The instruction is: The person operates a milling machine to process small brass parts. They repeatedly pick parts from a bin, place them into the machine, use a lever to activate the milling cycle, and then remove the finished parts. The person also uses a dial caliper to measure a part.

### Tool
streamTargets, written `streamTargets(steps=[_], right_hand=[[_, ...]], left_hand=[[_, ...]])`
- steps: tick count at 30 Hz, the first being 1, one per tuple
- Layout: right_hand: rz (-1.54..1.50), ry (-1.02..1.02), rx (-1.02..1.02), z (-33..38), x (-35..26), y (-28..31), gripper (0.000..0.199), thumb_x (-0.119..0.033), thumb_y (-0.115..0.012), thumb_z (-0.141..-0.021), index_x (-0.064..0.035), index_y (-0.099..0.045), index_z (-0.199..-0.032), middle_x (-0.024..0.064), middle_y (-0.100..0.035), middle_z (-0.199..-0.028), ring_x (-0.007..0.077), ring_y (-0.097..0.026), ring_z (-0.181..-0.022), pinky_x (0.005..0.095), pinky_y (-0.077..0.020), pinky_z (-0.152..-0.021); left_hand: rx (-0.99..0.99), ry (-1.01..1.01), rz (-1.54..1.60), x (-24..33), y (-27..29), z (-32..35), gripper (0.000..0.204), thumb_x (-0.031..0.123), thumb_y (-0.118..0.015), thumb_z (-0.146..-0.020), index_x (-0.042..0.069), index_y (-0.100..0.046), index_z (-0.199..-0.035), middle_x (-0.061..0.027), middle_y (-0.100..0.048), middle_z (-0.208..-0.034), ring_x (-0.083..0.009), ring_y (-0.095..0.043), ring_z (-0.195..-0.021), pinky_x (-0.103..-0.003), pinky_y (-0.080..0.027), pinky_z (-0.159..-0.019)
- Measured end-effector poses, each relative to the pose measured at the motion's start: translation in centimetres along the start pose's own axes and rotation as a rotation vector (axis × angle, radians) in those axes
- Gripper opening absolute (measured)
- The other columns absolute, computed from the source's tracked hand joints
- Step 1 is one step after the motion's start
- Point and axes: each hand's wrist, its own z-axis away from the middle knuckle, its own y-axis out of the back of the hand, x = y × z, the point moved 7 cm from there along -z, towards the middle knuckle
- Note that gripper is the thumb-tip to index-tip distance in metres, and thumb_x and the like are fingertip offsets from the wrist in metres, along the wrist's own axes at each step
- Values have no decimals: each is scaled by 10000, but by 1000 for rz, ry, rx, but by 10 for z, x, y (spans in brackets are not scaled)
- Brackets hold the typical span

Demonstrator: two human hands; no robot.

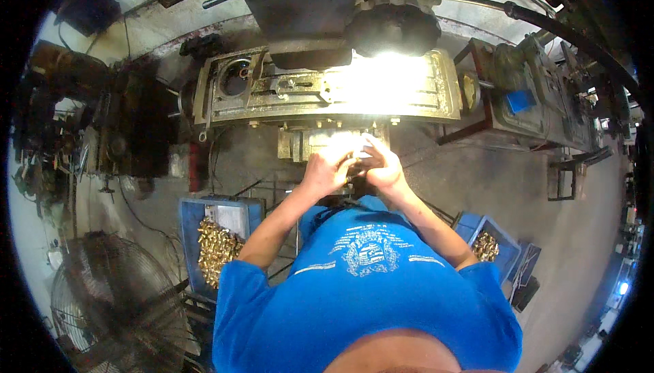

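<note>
My left hand (328, 168) and my right hand (385, 167) meet at chest height, just this side of a metal machine table (272, 109). The fingers of both are bent in and pinched together, with the fingertips almost touching. Strong glare washes out the left fingers and whatever lies between the two hands, so I cannot make out what they hold. Beyond them, the slotted table carries clamping pieces (289, 87) on its left half. Its right half is lost in bright lamp light.
A blue crate (193, 218) of small brass parts (216, 249) stands to my left. Another blue crate (505, 238) with brass parts (486, 245) is at my right. A caged fan (112, 301) sits lower left. A dark machine head (296, 5) overhangs the table.
</note>
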Motion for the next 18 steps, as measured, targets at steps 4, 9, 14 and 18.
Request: streamTargets(steps=[4,9,14,18], right_hand=[[569,92,183,6,-16,54,658,13,-503,-610,-38,-461,-1264,130,-583,-1051,172,-589,-867,267,-490,-717],[539,-32,282,55,10,127,586,12,-483,-616,-12,-514,-1201,121,-609,-997,141,-593,-777,254,-489,-684],[522,-109,439,106,25,161,545,30,-472,-603,18,-553,-1142,120,-613,-968,131,-592,-739,248,-484,-675],[497,-83,469,119,12,160,525,23,-484,-604,30,-561,-1124,112,-611,-977,131,-592,-741,242,-480,-669]], left_hand=[[97,169,-111,-65,6,-26,127,142,-639,-756,25,-648,-806,-136,-627,-718,-221,-602,-595,-311,-465,-552],[174,362,-254,-129,14,-76,135,174,-616,-745,42,-639,-736,-126,-588,-600,-223,-589,-547,-330,-446,-523],[207,383,-398,-152,7,-95,138,217,-602,-718,98,-660,-756,-119,-617,-648,-302,-599,-608,-391,-468,-570],[205,426,-448,-151,10,-100,170,313,-605,-711,166,-674,-762,-92,-623,-647,-292,-609,-620,-391,-473,-575]])
